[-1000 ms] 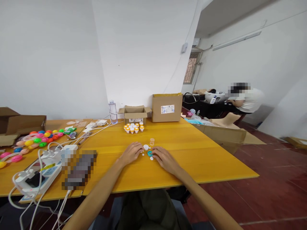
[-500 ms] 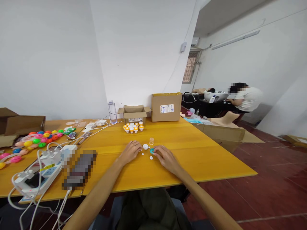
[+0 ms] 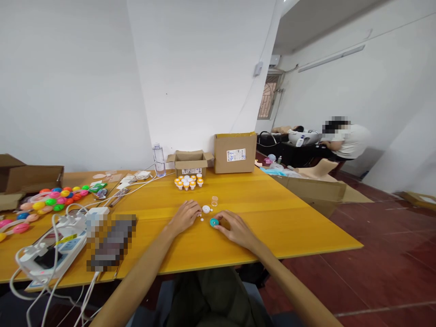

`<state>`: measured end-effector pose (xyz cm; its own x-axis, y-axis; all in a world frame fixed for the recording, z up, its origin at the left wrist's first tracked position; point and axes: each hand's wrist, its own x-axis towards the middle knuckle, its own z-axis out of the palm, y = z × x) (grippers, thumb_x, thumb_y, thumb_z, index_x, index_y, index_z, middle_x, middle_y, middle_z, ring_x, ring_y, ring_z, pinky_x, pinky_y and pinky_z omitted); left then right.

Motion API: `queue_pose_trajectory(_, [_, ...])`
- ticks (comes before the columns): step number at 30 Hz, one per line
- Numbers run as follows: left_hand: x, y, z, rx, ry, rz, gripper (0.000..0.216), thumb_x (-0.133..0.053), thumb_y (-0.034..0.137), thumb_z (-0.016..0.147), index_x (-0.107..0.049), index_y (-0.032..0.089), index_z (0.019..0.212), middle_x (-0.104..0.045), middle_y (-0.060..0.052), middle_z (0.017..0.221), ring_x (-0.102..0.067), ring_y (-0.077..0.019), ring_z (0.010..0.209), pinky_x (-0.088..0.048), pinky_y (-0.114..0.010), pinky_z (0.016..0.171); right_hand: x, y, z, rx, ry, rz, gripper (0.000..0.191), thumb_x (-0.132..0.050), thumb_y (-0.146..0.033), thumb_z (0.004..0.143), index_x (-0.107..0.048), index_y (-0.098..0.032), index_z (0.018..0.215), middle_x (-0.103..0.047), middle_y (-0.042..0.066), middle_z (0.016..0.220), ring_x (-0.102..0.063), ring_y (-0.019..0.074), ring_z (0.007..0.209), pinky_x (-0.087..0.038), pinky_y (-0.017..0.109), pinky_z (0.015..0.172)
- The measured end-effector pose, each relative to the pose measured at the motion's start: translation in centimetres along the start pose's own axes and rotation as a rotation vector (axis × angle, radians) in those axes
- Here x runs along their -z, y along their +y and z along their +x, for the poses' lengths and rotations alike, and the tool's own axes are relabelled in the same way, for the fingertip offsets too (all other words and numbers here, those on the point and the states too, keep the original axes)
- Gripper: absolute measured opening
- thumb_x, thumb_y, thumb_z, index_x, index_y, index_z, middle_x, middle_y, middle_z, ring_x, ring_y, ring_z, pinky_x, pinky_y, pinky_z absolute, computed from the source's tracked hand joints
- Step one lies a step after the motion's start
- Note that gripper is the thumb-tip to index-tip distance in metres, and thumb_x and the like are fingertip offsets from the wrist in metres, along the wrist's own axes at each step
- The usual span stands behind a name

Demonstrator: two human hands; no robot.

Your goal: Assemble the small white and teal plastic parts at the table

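My right hand (image 3: 235,230) pinches a teal round disc (image 3: 214,222) by its right edge, between thumb and fingers, just over the table. My left hand (image 3: 185,216) rests on the wood with its fingers curled together. Tiny white bits show at those fingertips, too small to name. Between the hands lie a white round cup-like part (image 3: 206,209) and a small white piece (image 3: 202,220). A clear orange-tinted ring-shaped part (image 3: 214,201) stands just behind them.
Several white-and-orange knob-like pieces (image 3: 187,182) stand before an open carton (image 3: 192,164) and a closed carton (image 3: 235,156). A bottle (image 3: 159,161), power strip (image 3: 73,240), phone (image 3: 112,240) and colourful balls (image 3: 56,200) are leftward. Another person (image 3: 347,138) sits at the far right.
My right hand has brought the teal disc toward me and slightly left, over where a small white cone-shaped piece lay; that piece is now hidden. My left hand stays in place.
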<state>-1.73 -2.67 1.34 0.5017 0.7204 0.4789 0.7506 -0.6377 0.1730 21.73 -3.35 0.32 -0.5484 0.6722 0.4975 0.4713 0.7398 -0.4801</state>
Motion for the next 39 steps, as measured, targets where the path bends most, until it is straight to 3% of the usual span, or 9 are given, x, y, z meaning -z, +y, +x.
queue_pose_trajectory(20, [-0.3,1.0,0.2,-0.047,-0.01,0.013,0.025,-0.036,0.023,0.097,-0.06,0.021,0.094,-0.061,-0.006,0.091,-0.053,-0.0206,0.09,-0.04,-0.035,0.084,-0.6,0.7,-0.2,-0.002,-0.008,-0.061,0.014,-0.057,-0.032,0.087,-0.061,-0.026,0.098,-0.069,0.004,0.101,-0.063,0.0217,0.098,-0.048,0.037,0.089])
queue_pose_trajectory(29, [-0.1,1.7,0.1,-0.075,-0.016,-0.043,0.022,-0.038,0.027,0.097,-0.06,0.021,0.094,-0.064,-0.006,0.093,-0.054,-0.0208,0.093,-0.04,-0.036,0.087,-0.1,-0.1,0.4,0.102,0.044,-0.015,0.013,-0.05,-0.026,0.093,-0.063,-0.024,0.094,-0.068,0.006,0.101,-0.063,0.0202,0.096,-0.05,0.034,0.087])
queue_pose_trajectory(39, [0.2,3.0,0.5,-0.108,-0.085,-0.099,0.028,-0.05,0.049,0.09,-0.057,0.022,0.096,-0.064,-0.007,0.104,-0.054,-0.0231,0.098,-0.04,-0.038,0.088,-0.4,0.4,0.8,0.202,0.033,-0.069,0.016,-0.049,-0.019,0.094,-0.063,-0.022,0.087,-0.063,0.007,0.099,-0.061,0.0188,0.093,-0.051,0.032,0.082])
